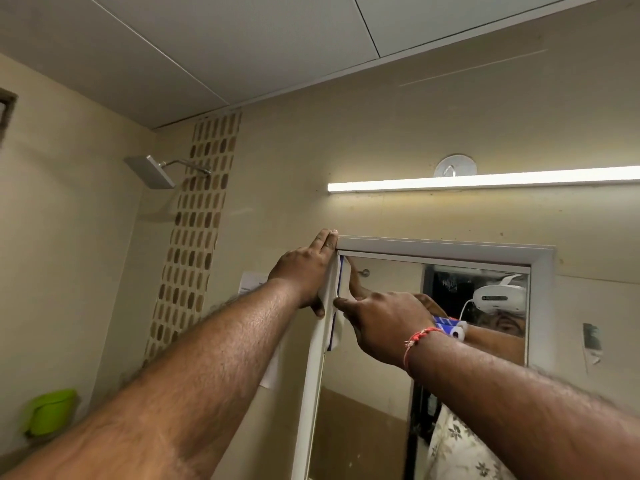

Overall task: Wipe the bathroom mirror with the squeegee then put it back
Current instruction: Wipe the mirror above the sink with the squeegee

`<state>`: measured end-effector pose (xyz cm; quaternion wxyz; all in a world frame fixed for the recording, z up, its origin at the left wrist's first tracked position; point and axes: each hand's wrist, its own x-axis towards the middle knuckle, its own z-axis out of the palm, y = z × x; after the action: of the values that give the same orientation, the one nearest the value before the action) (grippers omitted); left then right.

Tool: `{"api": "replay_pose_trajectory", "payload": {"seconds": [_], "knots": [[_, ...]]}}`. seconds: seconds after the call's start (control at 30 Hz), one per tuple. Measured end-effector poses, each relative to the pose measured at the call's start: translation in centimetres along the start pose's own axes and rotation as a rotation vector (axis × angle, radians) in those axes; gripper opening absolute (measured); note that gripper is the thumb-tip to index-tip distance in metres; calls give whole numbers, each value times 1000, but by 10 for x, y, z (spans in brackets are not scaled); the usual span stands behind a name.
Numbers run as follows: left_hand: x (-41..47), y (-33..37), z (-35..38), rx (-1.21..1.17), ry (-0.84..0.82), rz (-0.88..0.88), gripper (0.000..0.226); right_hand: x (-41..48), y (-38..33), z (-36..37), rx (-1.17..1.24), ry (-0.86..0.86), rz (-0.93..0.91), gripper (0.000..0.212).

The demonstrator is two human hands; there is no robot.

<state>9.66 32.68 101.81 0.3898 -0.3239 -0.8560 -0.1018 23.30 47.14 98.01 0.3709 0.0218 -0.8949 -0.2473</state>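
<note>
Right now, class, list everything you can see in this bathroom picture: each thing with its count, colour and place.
mirror: one, white frame, right of centre on the wall
squeegee: one, blue and white, upright at mirror's top left edge
tube light: one, white, lit, above mirror
shower head: one, silver, upper left
mosaic strip: one, brown, vertical, left of mirror
green holder: one, lower left wall
paper notice: one, white, behind left arm
left hand: on frame's top left corner
right hand: at the squeegee, red thread on wrist

Wall-mounted shower head (152,172), tube light (485,181), green holder (52,412)
</note>
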Motion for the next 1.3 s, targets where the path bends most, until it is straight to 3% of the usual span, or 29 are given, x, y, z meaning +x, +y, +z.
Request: {"api": "replay_pose_trajectory", "payload": {"seconds": [1.3], "knots": [[-10,14,-10,126,-29,-47,175,-82,76,-37,-80,-2,19,48]]}}
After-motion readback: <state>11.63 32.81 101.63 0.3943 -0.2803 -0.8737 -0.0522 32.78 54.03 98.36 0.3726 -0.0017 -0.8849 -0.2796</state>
